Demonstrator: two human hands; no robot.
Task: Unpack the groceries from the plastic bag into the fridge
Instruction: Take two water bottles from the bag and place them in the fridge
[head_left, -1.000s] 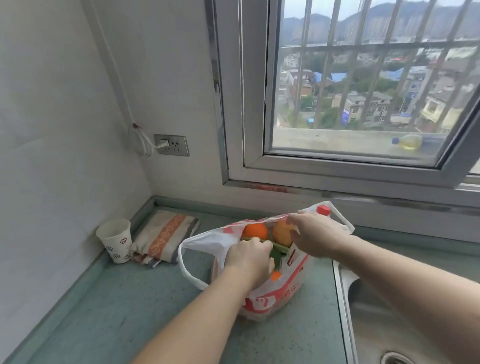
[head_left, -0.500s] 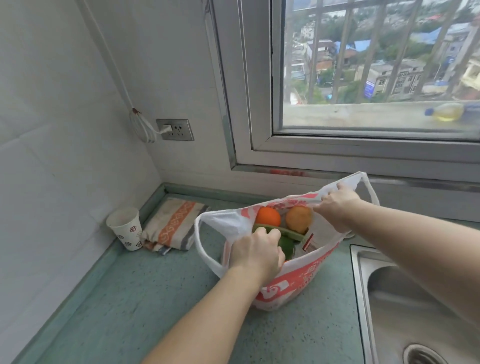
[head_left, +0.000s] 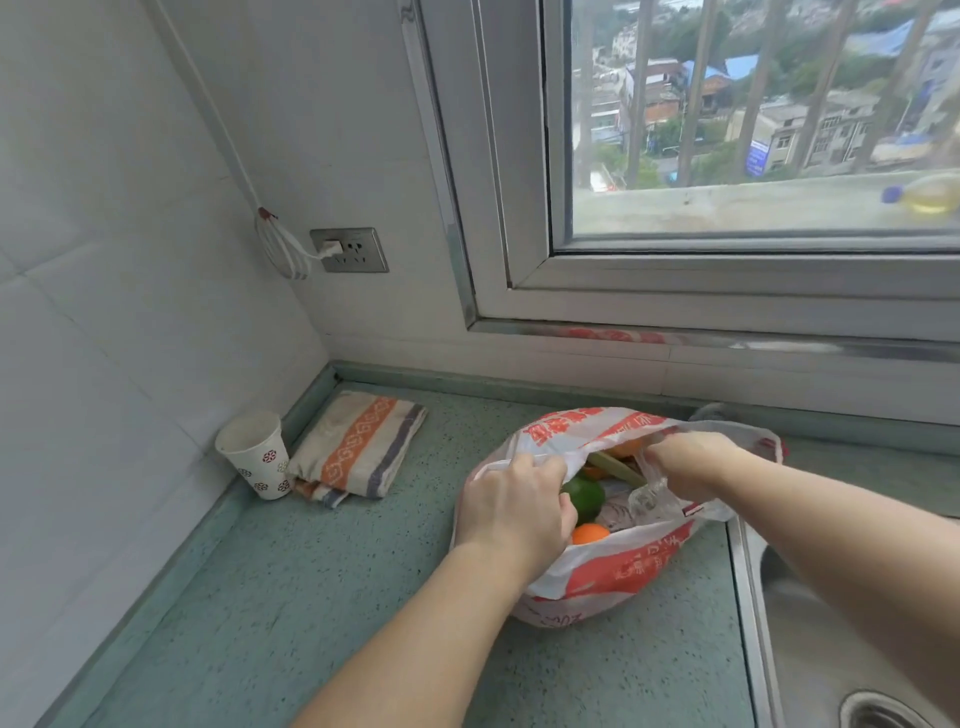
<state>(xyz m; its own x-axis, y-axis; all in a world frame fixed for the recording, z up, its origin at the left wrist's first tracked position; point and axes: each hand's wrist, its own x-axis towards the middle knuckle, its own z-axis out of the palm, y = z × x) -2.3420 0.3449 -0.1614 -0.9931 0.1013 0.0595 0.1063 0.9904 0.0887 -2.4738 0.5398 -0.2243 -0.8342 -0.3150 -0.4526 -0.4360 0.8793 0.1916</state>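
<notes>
A white plastic bag with red print (head_left: 618, 566) sits on the green countertop (head_left: 322, 603) beside the sink. My left hand (head_left: 514, 506) grips the bag's near left rim. My right hand (head_left: 691, 460) grips the far right rim and pulls the mouth apart. Inside the bag lie a green round fruit (head_left: 584, 496), an orange fruit (head_left: 589, 533), a pale green stalk (head_left: 613, 465) and a clear wrapped packet (head_left: 631, 512). No fridge is in view.
A patterned paper cup (head_left: 257, 457) and a folded striped cloth (head_left: 358, 449) lie in the left corner against the tiled wall. A steel sink (head_left: 831, 639) opens at the right. A wall socket (head_left: 349, 250) with a plugged cord and a barred window stand behind.
The bag has sagged lower and its far side has folded over the fruit. Both hands have shifted their hold on the rim, and my view has tilted down and closer.
</notes>
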